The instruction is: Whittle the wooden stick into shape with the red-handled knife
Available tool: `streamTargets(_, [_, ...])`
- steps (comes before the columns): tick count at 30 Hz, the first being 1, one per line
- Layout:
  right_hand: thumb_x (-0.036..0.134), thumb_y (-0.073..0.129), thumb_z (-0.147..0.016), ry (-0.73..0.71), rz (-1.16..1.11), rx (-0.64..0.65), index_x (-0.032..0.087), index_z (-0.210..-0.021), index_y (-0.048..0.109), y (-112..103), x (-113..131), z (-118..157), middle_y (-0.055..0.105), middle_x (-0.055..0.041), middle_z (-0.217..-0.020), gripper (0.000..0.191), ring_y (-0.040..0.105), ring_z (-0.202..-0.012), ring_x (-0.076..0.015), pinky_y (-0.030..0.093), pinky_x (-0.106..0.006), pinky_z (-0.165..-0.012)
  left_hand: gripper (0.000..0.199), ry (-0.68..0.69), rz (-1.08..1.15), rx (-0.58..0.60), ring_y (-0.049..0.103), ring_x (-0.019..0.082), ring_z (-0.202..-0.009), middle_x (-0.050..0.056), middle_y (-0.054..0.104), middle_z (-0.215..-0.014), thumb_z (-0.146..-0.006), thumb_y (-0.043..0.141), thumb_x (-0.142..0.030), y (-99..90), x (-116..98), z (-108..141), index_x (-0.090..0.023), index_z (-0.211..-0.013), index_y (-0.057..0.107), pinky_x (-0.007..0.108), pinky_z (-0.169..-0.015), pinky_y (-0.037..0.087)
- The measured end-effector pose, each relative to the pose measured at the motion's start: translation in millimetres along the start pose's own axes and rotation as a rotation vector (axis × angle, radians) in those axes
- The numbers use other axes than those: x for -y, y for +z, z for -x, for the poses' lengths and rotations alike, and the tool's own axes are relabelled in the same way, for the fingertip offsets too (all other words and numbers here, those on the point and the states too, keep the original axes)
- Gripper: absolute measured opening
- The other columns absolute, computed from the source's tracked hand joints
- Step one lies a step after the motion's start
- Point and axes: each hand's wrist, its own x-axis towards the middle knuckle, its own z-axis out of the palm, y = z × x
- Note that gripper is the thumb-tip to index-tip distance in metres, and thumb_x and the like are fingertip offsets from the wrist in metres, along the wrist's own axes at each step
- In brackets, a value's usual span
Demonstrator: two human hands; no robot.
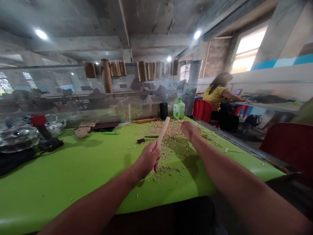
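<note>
My left hand (148,159) is closed round the lower end of a pale wooden stick (163,131), which tilts up and away to the right above the green table. To its right, my right hand (190,130) is closed on a small knife (179,120); a thin blade and a bit of red show, while the fingers hide most of its handle. The knife is apart from the stick. Wood shavings (174,132) lie heaped beneath and behind both hands. Near the left hand are a small dark block (141,141) and a thin dark tool (151,136).
A green-labelled bottle (179,108) and a black phone-like slab (163,111) stand behind the shavings. A cordless power tool (42,130) and shiny metal pots (18,138) are at left. A perforated metal screen (146,93) borders the back. A person (216,93) sits at right.
</note>
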Motion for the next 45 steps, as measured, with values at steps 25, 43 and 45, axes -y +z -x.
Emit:
streamTargets(25, [0.053,0.052,-0.088,-0.389,-0.838,0.213,0.020,-0.069,0.056,27.6,62.8,57.5,0.048,0.0033,-0.051,0.038,0.039,-0.045,-0.0105,0.029,-0.023,-0.046,0.013,-0.078,0.173,-0.153,0.029,0.003,-0.035,-0.009,0.041,-0.063,-0.094,0.045,-0.026,-23.8,-1.7,-24.5,-0.021,-0.106,0.048,0.015,-0.030,0.028])
streamTargets(43, [0.031,0.046,-0.095,-0.444,0.130,-0.041,0.020,-0.105,0.075,6.9,63.2,54.3,0.076,-0.0133,-0.098,0.033,0.070,-0.091,-0.0232,0.045,-0.027,-0.076,0.012,-0.072,-0.089,-0.160,0.030,0.003,-0.034,-0.010,0.043,-0.061,-0.097,0.042,-0.026,-14.0,-11.8,-12.0,-0.019,-0.105,0.048,0.017,-0.033,0.027])
streamTargets(45, [0.031,0.047,-0.094,-0.415,0.107,-0.045,0.020,-0.108,0.075,5.8,55.5,44.2,0.075,-0.0145,-0.101,0.033,0.069,-0.096,-0.0246,0.046,-0.028,-0.080,0.013,-0.077,-0.104,-0.153,0.029,0.003,-0.034,-0.010,0.042,-0.060,-0.097,0.041,-0.025,-11.8,-13.3,-9.1,-0.018,-0.106,0.047,0.017,-0.032,0.026])
